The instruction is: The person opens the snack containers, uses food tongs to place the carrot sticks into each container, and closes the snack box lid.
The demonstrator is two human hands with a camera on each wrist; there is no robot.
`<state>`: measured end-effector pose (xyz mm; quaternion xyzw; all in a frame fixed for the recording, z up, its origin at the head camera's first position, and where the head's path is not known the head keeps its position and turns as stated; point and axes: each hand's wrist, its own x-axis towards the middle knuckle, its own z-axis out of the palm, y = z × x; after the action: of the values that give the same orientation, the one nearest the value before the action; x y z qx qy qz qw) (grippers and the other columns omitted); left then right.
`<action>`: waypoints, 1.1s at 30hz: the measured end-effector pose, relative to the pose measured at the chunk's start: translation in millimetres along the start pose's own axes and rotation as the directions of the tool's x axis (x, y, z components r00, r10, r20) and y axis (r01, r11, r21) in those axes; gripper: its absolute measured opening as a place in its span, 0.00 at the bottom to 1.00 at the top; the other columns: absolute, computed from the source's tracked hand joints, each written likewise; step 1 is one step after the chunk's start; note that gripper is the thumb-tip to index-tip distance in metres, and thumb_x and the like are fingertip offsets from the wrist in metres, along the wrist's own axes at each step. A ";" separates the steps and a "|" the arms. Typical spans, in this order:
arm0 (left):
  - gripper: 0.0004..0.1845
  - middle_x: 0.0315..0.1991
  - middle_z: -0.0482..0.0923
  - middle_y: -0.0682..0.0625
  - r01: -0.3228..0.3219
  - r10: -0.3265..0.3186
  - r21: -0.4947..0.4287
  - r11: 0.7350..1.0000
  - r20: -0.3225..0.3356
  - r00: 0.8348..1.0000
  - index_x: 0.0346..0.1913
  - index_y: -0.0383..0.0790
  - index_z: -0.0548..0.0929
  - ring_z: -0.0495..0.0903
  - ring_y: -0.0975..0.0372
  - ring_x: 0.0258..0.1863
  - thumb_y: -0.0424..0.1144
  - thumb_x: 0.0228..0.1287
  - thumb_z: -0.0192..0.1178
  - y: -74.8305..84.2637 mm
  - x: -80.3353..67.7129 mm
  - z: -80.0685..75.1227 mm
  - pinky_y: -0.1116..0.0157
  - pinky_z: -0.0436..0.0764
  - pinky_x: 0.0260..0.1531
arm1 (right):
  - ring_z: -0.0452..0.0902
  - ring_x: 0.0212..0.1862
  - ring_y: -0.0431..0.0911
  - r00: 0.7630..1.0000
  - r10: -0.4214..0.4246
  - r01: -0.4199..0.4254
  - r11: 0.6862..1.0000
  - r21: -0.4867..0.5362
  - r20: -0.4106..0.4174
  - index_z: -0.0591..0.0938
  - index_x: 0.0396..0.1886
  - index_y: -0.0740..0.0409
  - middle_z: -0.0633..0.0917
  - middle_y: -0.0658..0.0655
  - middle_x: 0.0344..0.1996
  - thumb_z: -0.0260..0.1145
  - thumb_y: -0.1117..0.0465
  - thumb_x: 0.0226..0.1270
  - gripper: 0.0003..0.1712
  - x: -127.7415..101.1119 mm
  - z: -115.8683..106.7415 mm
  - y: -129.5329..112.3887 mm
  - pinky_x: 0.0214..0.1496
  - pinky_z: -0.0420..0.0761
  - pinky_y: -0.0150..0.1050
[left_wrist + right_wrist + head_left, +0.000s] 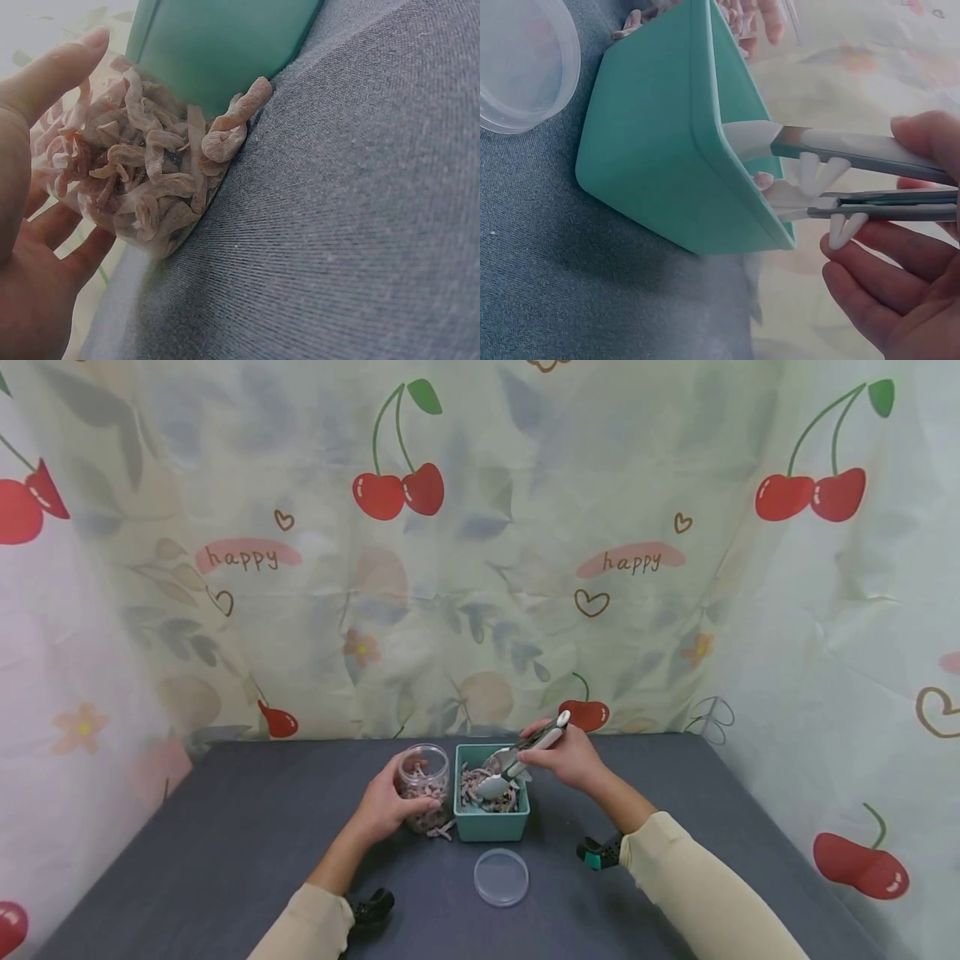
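You've got your left grip (pixel 384 800) half-curled round the clear jar (pixel 438 783), right grip (pixel 573 760) pinching the tongs (pixel 870 146), their heads apart down in the teal bin (pixel 491 827).

A teal box (pixel 491 828) holds pale twisted strips (pixel 470 785); grey-and-white tongs (pixel 855 144) slant down into it, arms apart. Just left of the box stands a clear, lidless jar (pixel 435 787) of strips.

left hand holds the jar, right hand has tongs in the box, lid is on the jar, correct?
The lid isn't on the jar: the head view shows it on the table, in front of the box. The left hand holds the jar; the right hand has tongs in the box.
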<state>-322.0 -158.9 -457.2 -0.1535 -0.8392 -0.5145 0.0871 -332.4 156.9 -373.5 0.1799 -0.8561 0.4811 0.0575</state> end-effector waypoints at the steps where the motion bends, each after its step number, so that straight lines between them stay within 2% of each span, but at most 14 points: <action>1: 0.46 0.59 0.77 0.48 -0.001 0.001 0.001 1.000 0.000 1.000 0.69 0.45 0.66 0.76 0.56 0.52 0.42 0.46 0.78 0.0 -0.1 0.2 0.55 0.74 0.49 | 0.79 0.33 0.47 1.000 0.002 -0.002 1.000 -0.002 -0.008 0.84 0.45 0.57 0.85 0.54 0.36 0.75 0.57 0.57 0.17 0.2 0.7 0.3 0.35 0.77 0.42; 10: 0.46 0.59 0.76 0.48 0.001 -0.001 0.005 1.000 0.004 1.000 0.70 0.44 0.66 0.76 0.55 0.53 0.42 0.47 0.78 -0.8 0.4 -0.3 0.53 0.73 0.50 | 0.78 0.33 0.48 0.997 0.021 -0.017 0.999 0.047 -0.071 0.85 0.43 0.59 0.85 0.55 0.36 0.75 0.61 0.57 0.15 -0.3 4.8 5.3 0.36 0.77 0.42; 14: 0.46 0.59 0.76 0.48 0.001 -0.001 0.002 1.000 0.006 1.000 0.70 0.44 0.66 0.75 0.55 0.52 0.42 0.47 0.78 -0.1 0.0 -1.0 0.53 0.73 0.50 | 0.78 0.33 0.47 0.996 0.000 0.007 0.996 0.085 -0.091 0.85 0.43 0.61 0.85 0.56 0.39 0.75 0.61 0.56 0.15 -1.8 6.0 8.9 0.36 0.77 0.41; 16: 0.46 0.59 0.76 0.48 0.001 -0.001 0.003 1.000 0.007 1.000 0.70 0.44 0.66 0.75 0.56 0.52 0.42 0.47 0.78 0.5 -0.4 -1.1 0.54 0.73 0.50 | 0.79 0.33 0.46 0.996 -0.014 0.023 0.995 0.100 -0.092 0.85 0.42 0.63 0.84 0.59 0.41 0.75 0.63 0.57 0.14 -6.5 4.5 1.3 0.37 0.78 0.40; 21: 0.46 0.59 0.76 0.48 0.008 -0.008 0.001 1.000 0.009 1.000 0.70 0.43 0.66 0.76 0.56 0.51 0.42 0.47 0.78 2.4 -1.8 -1.0 0.54 0.73 0.49 | 0.78 0.33 0.45 0.997 -0.032 0.041 0.993 0.112 -0.076 0.84 0.43 0.66 0.84 0.64 0.43 0.75 0.65 0.56 0.15 -6.2 3.1 2.1 0.37 0.78 0.41; 23: 0.46 0.59 0.76 0.48 0.008 -0.008 0.004 1.000 0.008 1.000 0.70 0.43 0.66 0.76 0.56 0.51 0.42 0.47 0.78 2.6 -1.9 -1.0 0.55 0.73 0.49 | 0.78 0.33 0.45 0.997 -0.035 0.042 0.994 0.103 -0.068 0.85 0.43 0.65 0.84 0.61 0.41 0.76 0.64 0.55 0.16 -1.4 3.2 10.6 0.36 0.78 0.40; 28: 0.46 0.59 0.77 0.48 0.002 -0.002 0.011 1.000 0.007 1.000 0.70 0.44 0.66 0.75 0.57 0.50 0.43 0.47 0.78 2.4 -0.9 -1.1 0.55 0.73 0.48 | 0.80 0.31 0.48 0.999 -0.026 0.028 0.997 0.077 -0.021 0.85 0.41 0.62 0.86 0.56 0.34 0.77 0.62 0.53 0.15 1.6 -0.2 9.7 0.34 0.79 0.41; 33: 0.46 0.59 0.76 0.49 0.000 0.000 0.015 1.000 0.010 1.000 0.70 0.44 0.65 0.75 0.57 0.48 0.43 0.47 0.78 0.7 0.2 -0.8 0.56 0.73 0.47 | 0.80 0.31 0.48 1.000 0.000 0.001 0.998 0.066 -0.006 0.85 0.41 0.60 0.85 0.55 0.33 0.76 0.61 0.54 0.15 2.7 -1.3 11.3 0.33 0.78 0.42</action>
<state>-321.9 -159.3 -456.2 -0.1556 -0.8434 -0.5074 0.0841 -339.0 162.7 -381.2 0.1804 -0.8394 0.5097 0.0545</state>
